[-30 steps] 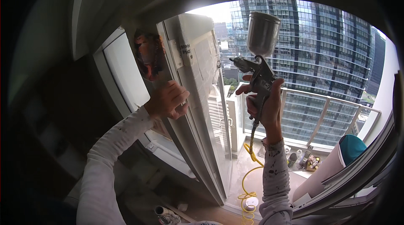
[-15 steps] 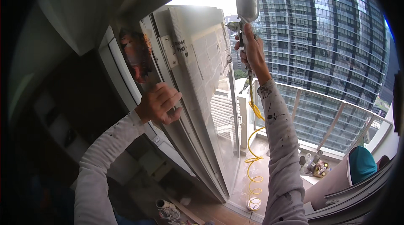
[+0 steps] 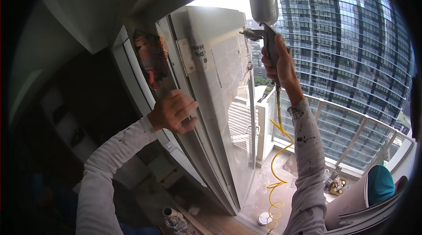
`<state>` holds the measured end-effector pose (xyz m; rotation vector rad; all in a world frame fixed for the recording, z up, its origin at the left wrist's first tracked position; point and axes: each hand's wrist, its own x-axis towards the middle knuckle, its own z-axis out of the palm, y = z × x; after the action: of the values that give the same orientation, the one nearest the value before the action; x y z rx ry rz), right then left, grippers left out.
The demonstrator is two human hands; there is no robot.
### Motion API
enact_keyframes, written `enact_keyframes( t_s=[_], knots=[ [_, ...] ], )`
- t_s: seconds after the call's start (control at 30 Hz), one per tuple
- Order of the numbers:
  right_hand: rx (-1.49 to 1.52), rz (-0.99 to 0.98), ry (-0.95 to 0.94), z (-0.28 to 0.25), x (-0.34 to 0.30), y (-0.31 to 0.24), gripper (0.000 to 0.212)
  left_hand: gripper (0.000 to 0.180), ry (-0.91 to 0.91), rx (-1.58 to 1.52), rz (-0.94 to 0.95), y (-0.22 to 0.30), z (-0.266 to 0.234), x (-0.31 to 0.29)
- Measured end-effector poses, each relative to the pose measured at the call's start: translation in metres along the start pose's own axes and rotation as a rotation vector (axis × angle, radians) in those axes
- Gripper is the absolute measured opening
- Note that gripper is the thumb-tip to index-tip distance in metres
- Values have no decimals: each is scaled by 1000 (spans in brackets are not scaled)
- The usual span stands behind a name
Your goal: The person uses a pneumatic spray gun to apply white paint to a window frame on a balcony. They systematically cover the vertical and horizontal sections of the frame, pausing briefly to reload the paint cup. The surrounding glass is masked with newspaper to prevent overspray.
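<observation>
My right hand [image 3: 281, 63] is wrapped round the handle of a spray gun [image 3: 271, 43], held up at the upper right. A metal paint cup [image 3: 263, 4] stands upright on top of the gun. Its nozzle points left, towards the plastic-covered door panel [image 3: 217, 59], and does not touch it. From the handle's base a yellow coiled air hose [image 3: 277, 164] hangs down. My left hand [image 3: 175, 111] is closed in a loose curl in front of the door frame [image 3: 206, 147], below a hinge [image 3: 187, 56]. Whether it grips anything is hidden.
Dark reddish covering [image 3: 150, 57] shows beside the frame. On the balcony floor are a round white lid or can [image 3: 263, 218] and a box of bottles [image 3: 337, 185]. A rolled sheet [image 3: 351, 206] leans at lower right, near the glass railing [image 3: 343, 125]. A wrapped can [image 3: 173, 217] stands below.
The spray gun and my right hand have shifted right, and the gun's side shows more plainly. The yellow hose has swung right. My left hand stays curled by the frame; the whole view has shifted slightly.
</observation>
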<state>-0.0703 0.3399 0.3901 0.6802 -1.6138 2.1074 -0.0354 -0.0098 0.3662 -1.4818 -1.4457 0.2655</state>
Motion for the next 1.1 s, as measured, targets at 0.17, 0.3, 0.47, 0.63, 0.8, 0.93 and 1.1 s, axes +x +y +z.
enact_keyframes(
  t_s=[0.17,0.3,0.47,0.63,0.8,0.93,1.1],
  knots=[
    [-123,-74,118,-2,32,6,67,40,-1,9,14,-1,-1,2],
    [-133,-97,150,-2,36,1,69,41,-6,11,11,0,-1,3],
    [-101,-51,55,7,4,-18,71,43,-15,13,9,1,0,2],
    [-3,-55,-59,16,-17,-28,71,43,-37,-3,1,1,-2,1],
    [-10,-93,-27,14,-6,-17,68,42,-38,5,5,1,-3,3],
    [-44,-109,99,11,25,3,63,42,-37,12,3,1,-2,2],
    [-106,-146,170,2,64,25,65,41,-32,17,5,1,-2,3]
  ],
)
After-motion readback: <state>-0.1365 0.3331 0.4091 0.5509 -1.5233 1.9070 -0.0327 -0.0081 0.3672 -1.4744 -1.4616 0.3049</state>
